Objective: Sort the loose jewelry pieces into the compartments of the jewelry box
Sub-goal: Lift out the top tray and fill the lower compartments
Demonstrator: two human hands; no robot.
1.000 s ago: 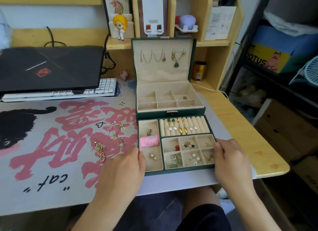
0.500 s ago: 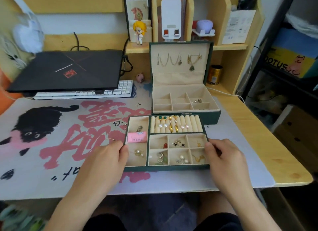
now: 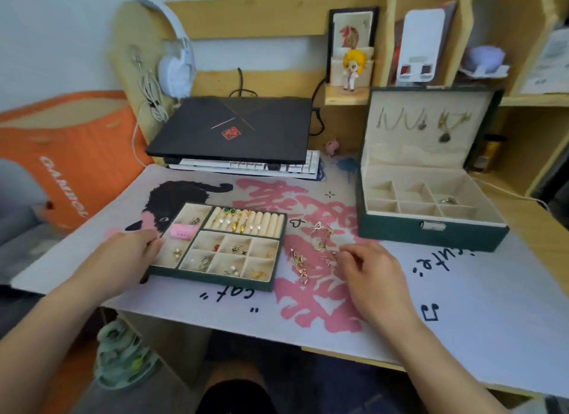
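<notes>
1. The tray [image 3: 212, 279] lies on the desk mat [image 3: 462, 305], well apart from the box [image 3: 431, 235], which stands open to the right with its lid up; necklaces [image 3: 425, 122] hang inside the lid.
2. The left hand [image 3: 129, 250] holds the tray by its left edge, fingers curled over the rim; it seems to be steadying the tray rather than lifting it.
3. The right hand [image 3: 369, 268] is down on the loose pieces [image 3: 317, 247], a scatter of gold bits on the mat between tray and box; its fingers are drawn together at the near edge of the heap, but the blur hides whether they have a piece pinched, so I cannot tell.
4. The step in hand is the pick: one piece is to be taken from the heap; the tray already has earrings in several small cells and rings [image 3: 243, 221] along the rolls, so the sorting looks well begun but not done.
5. The next move calls for a fine pinch on a single piece, since the bits lie tangled and may drag neighbours along; then a short carry left to a matching cell, with the left hand keeping the tray from sliding.
</notes>
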